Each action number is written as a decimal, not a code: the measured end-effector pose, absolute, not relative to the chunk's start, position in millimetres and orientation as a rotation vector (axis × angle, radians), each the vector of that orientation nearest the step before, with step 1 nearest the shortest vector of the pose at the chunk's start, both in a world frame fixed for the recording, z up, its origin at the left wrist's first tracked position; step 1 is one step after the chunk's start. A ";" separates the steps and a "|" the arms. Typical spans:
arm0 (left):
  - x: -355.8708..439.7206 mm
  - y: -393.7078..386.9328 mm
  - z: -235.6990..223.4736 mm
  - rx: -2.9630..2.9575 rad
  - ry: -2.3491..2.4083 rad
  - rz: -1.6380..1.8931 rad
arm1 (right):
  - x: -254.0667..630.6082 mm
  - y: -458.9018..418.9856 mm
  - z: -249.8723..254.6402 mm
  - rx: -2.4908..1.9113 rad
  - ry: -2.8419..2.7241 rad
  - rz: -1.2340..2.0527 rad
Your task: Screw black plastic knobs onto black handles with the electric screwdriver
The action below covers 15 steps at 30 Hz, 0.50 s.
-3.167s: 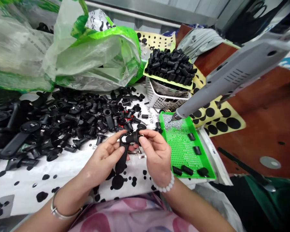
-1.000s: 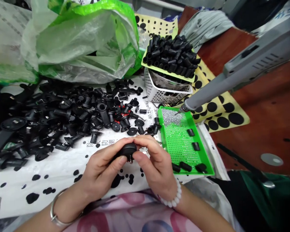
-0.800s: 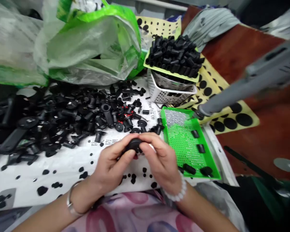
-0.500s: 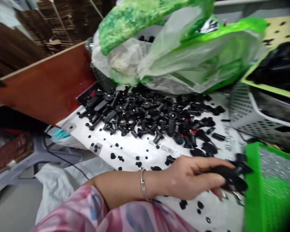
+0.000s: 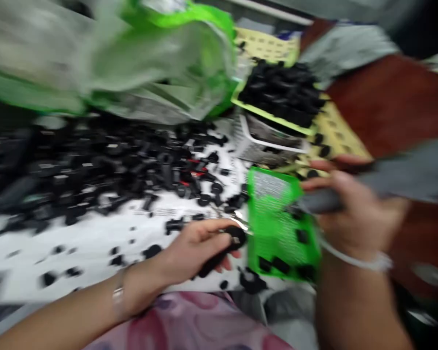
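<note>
"So, the fingers first: what have they got?"

"Left hand (image 5: 195,250): thumb and fingers clamped on one black part (image 5: 236,236), round end at the fingertips, long arm slanting down beneath the hand, all held over the white sheet (image 5: 95,243). Right hand (image 5: 354,209): fingers closed around the grey tool (image 5: 323,200); exact finger placement blurred."

"And the tool's tip?"

"Over the green tray (image 5: 253,257). Whether it touches anything, cannot tell."

"Tray contents?"

"Small silvery bits (image 5: 272,185), gathered at the far end; several black pieces (image 5: 280,265), mostly at the near end."

"Next to the left fingers?"

"Shiny metal pieces (image 5: 241,221), between the hand and the pile, near the tray."

"Further out?"

"One large pile of black parts (image 5: 95,165), left side. One white basket (image 5: 245,143), beyond the green tray; above it, a yellow-green tray (image 5: 273,115) heaped with black tubes (image 5: 282,90). Green-and-white plastic bags (image 5: 149,63), behind the pile."
</note>
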<state>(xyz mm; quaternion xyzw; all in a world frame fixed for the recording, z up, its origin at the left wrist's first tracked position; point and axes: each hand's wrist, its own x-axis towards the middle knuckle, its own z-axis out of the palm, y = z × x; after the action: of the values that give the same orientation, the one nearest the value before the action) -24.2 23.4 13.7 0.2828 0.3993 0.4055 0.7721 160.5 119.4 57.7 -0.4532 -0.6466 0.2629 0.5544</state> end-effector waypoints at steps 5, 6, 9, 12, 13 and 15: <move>-20.0 29.0 3.5 0.474 0.905 0.719 | 185.8 118.9 53.7 -0.963 -1.386 0.663; -18.3 28.9 4.0 0.450 0.920 0.701 | 185.0 119.3 50.2 -0.952 -1.370 0.693; -12.4 27.3 6.9 0.396 1.003 0.686 | 182.0 119.5 42.0 -0.978 -1.337 0.716; -7.8 28.4 7.9 0.390 1.083 0.693 | 181.3 120.6 36.5 -0.956 -1.309 0.741; -6.8 29.2 8.1 0.388 1.097 0.692 | 181.0 121.2 35.2 -0.946 -1.306 0.751; -5.6 30.9 8.8 0.371 1.099 0.687 | 179.2 122.2 33.7 -0.950 -1.307 0.770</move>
<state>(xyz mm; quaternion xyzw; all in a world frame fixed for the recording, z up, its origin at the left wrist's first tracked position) -5.6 30.9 8.8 0.1716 0.5090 0.3179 0.7813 179.2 122.2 33.7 -0.4140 -0.5696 0.3356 0.6257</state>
